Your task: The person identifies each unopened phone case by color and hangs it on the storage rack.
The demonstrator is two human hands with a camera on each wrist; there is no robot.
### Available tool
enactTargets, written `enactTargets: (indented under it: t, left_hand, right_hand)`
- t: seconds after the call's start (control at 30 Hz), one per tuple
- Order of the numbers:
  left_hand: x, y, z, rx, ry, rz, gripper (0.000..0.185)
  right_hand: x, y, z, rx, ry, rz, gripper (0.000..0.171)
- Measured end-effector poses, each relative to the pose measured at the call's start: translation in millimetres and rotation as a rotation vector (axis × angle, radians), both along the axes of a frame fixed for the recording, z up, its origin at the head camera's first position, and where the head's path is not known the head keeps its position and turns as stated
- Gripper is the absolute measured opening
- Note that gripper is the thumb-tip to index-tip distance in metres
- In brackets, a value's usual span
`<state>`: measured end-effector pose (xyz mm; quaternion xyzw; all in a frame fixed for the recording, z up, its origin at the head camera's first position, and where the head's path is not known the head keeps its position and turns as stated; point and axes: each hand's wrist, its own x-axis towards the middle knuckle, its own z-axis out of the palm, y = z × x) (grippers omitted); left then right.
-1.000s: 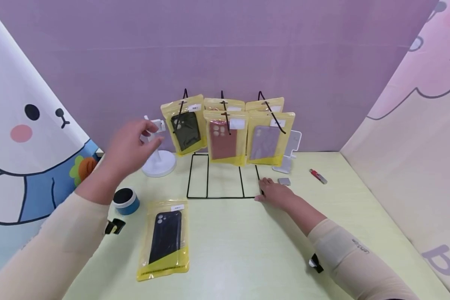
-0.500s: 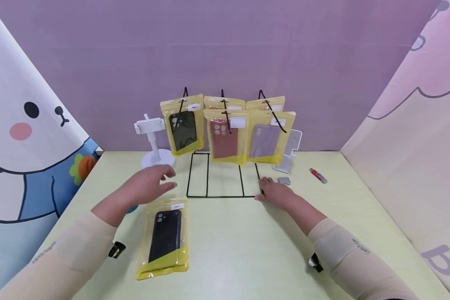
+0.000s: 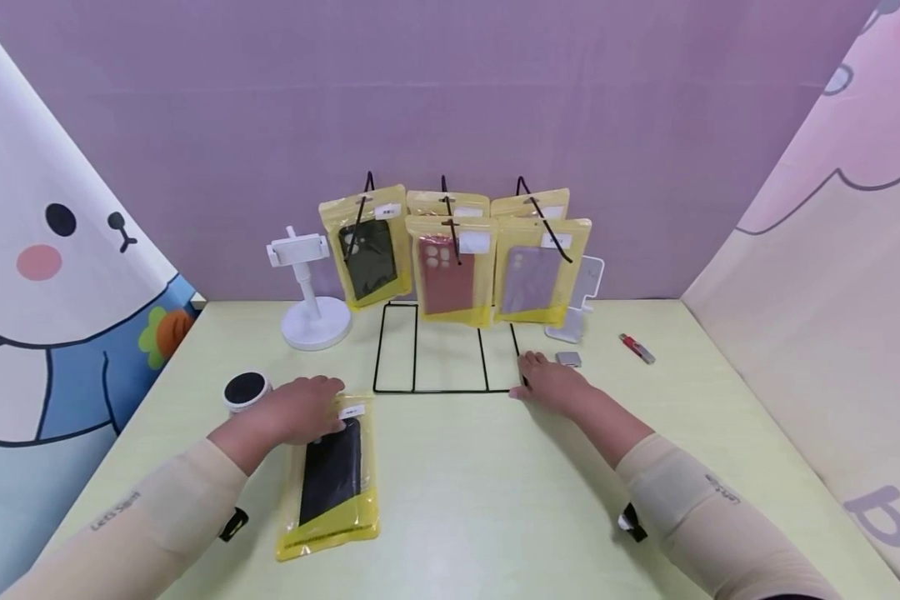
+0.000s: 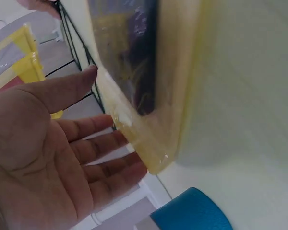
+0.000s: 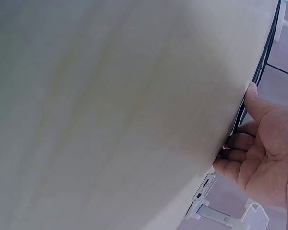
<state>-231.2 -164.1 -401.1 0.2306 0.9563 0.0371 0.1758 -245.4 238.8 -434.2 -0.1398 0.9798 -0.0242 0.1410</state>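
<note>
A yellow pouch with a black phone case (image 3: 332, 479) lies flat on the pale green table (image 3: 480, 500). My left hand (image 3: 296, 410) rests on the pouch's top left corner. In the left wrist view its fingers (image 4: 98, 143) are straight and touch the pouch's edge (image 4: 149, 143). My right hand (image 3: 549, 383) lies at the front right corner of the black wire rack (image 3: 420, 390). In the right wrist view its fingertips (image 5: 233, 155) press against the rack's wire (image 5: 261, 67). Three front pouches hang on the rack: dark green (image 3: 367, 254), red (image 3: 447, 271) and purple (image 3: 536, 273).
A white phone stand (image 3: 313, 321) stands left of the rack, a blue speaker (image 3: 245, 392) just left of my left hand. Right of the rack are a silver stand (image 3: 579, 304), a small silver piece (image 3: 567, 360) and a red USB stick (image 3: 636, 349). Printed walls enclose the table.
My left hand has come down from beside the white phone stand onto the top of the pouch lying on the table. The right hand has stayed at the rack's corner.
</note>
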Motion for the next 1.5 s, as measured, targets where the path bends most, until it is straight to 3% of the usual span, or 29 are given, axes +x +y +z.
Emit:
enactTargets:
  t: [0.2, 0.47, 0.63, 0.8, 1.03, 1.23, 1.5]
  left_hand:
    - [-2.3, -1, -7.1, -0.051, 0.042, 0.028, 0.049]
    - [-2.3, -4, -6.1, -0.072, 0.135, -0.004, 0.009]
    - [-3.1, -8, -6.4, -0.06, 0.15, -0.013, 0.019]
    - [-6.2, -12, -2.7, 0.02, 0.095, 0.033, 0.021]
    - [-9.5, -15, 17.6, 0.132, 0.039, 0.064, 0.013]
    - [-1.0, -14, 43.0, 0.231, 0.026, 0.047, 0.01]
    - [7.2, -18, 65.8, 0.372, -0.043, 0.067, 0.009]
  right_hand:
    - [-0.7, 1, -1.0, 0.003, 0.008, 0.01, 0.074]
    - [-0.5, 1, -1.2, 0.0, -0.01, -0.009, 0.074]
    - [-0.2, 0, -1.2, -0.005, -0.016, -0.018, 0.074]
    - [0.0, -1, -0.6, -0.009, -0.021, -0.022, 0.074]
    - [-1.0, 0, -2.2, -0.002, -0.018, -0.014, 0.074]
    - [-0.4, 0, -2.0, 0.001, -0.016, -0.008, 0.074]
    - [1.2, -1, 1.8, -0.012, -0.022, -0.02, 0.073]
